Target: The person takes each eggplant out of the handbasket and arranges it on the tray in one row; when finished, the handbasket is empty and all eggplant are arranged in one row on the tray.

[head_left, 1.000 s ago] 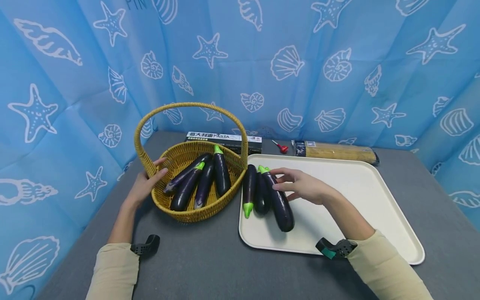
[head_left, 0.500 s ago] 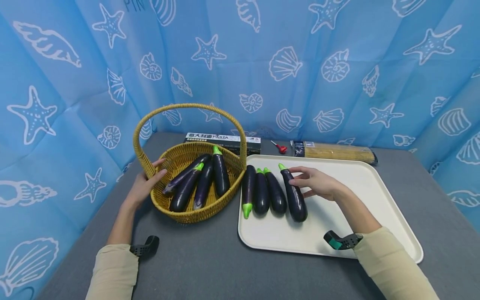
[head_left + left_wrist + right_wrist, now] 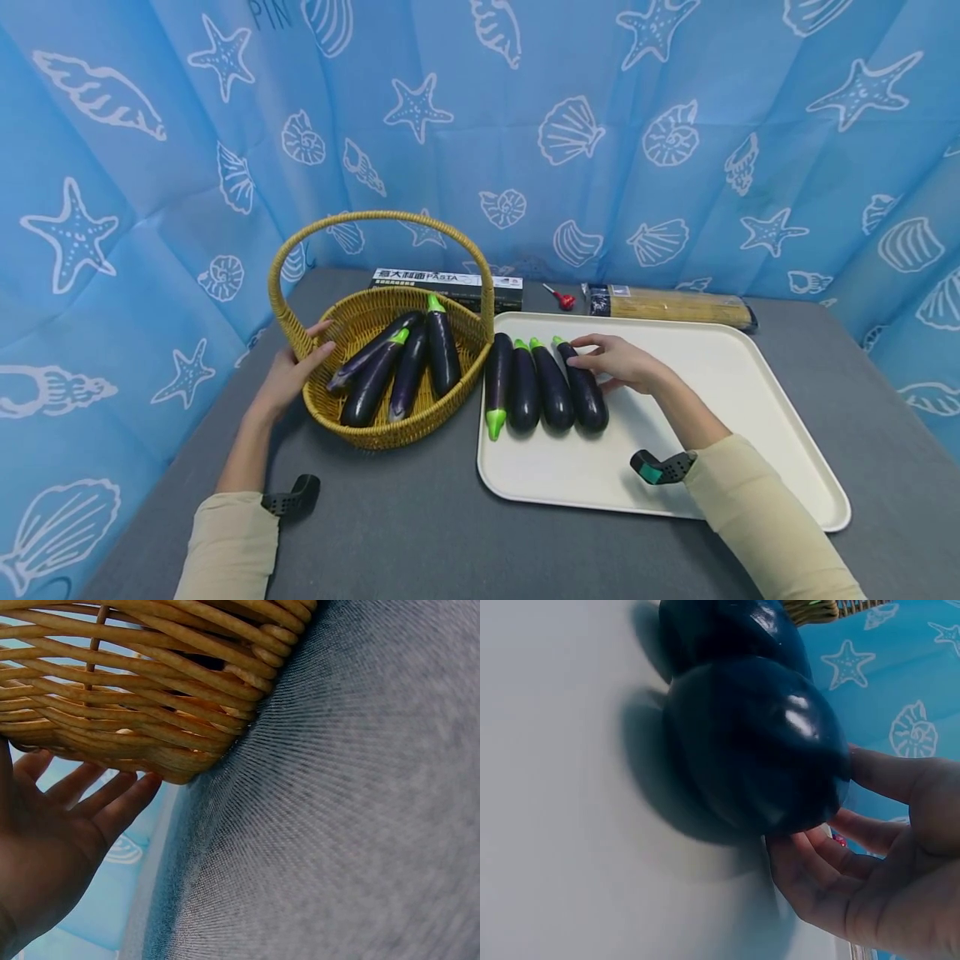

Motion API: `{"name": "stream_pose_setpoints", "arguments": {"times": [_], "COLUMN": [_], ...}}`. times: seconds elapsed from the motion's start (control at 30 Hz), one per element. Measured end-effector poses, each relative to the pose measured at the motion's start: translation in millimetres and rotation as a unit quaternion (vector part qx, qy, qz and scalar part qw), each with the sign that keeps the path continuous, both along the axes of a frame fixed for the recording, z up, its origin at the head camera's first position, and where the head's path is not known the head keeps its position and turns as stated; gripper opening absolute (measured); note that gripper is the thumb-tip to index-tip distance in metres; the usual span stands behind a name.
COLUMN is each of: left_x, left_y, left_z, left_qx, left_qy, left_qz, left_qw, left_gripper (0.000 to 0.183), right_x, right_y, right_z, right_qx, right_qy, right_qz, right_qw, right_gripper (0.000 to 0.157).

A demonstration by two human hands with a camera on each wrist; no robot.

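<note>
In the head view, my right hand (image 3: 621, 363) holds the rightmost eggplant (image 3: 588, 402) on a white tray (image 3: 690, 467), thumb on top and fingers along its right side. In the right wrist view, the round end of this eggplant (image 3: 750, 750) sits close over the tray, against its neighbour. Several dark eggplants lie side by side along the tray's left part; the leftmost eggplant (image 3: 498, 375) has its green stem toward me. My left hand (image 3: 291, 375) grips the left rim of a wicker basket (image 3: 397, 433) by the handle's base. Inside the basket lie several more eggplants (image 3: 372, 383).
Behind the basket lies a black-and-white pasta box (image 3: 450, 283). A small red-topped item (image 3: 564, 298) and a wrapped bundle of thin sticks (image 3: 675, 306) lie behind the tray. A blue shell-print curtain (image 3: 480, 125) hangs behind the grey table (image 3: 420, 533).
My right hand has moved the eggplant from above the others over to the right, then down against the end of the row. My left hand stays at the basket.
</note>
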State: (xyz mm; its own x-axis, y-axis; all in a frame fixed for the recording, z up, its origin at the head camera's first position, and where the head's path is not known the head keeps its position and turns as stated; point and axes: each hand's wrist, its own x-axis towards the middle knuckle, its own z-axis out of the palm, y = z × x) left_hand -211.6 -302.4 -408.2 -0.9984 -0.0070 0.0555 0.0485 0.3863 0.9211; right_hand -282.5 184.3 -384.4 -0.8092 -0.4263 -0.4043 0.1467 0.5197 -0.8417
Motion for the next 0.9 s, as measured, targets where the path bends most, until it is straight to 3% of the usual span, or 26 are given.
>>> {"name": "stream_pose_setpoints", "arguments": {"times": [0.37,0.73,0.9], "left_x": [0.2,-0.8,-0.1], "left_y": [1.4,0.9,1.8], "left_z": [0.7,-2.2,-1.2], "left_qx": [-0.005,0.008,0.008], "left_qy": [-0.001,0.012,0.011], "left_qz": [0.004,-0.006,-0.005], "left_qw": [1.0,0.9999,0.9999], "left_gripper": [0.064,0.062,0.063], "right_x": [-4.6,-2.9,-4.9], "right_y": [-5.3,1.6,7.4], "right_z": [-3.0,-3.0,5.0], "right_qx": [0.037,0.013,-0.011], "right_qy": [0.016,0.04,0.045], "right_qz": [-0.011,-0.031,-0.044], "right_qw": [0.999,0.999,0.998], "right_gripper": [0.059,0.054,0.052]}}
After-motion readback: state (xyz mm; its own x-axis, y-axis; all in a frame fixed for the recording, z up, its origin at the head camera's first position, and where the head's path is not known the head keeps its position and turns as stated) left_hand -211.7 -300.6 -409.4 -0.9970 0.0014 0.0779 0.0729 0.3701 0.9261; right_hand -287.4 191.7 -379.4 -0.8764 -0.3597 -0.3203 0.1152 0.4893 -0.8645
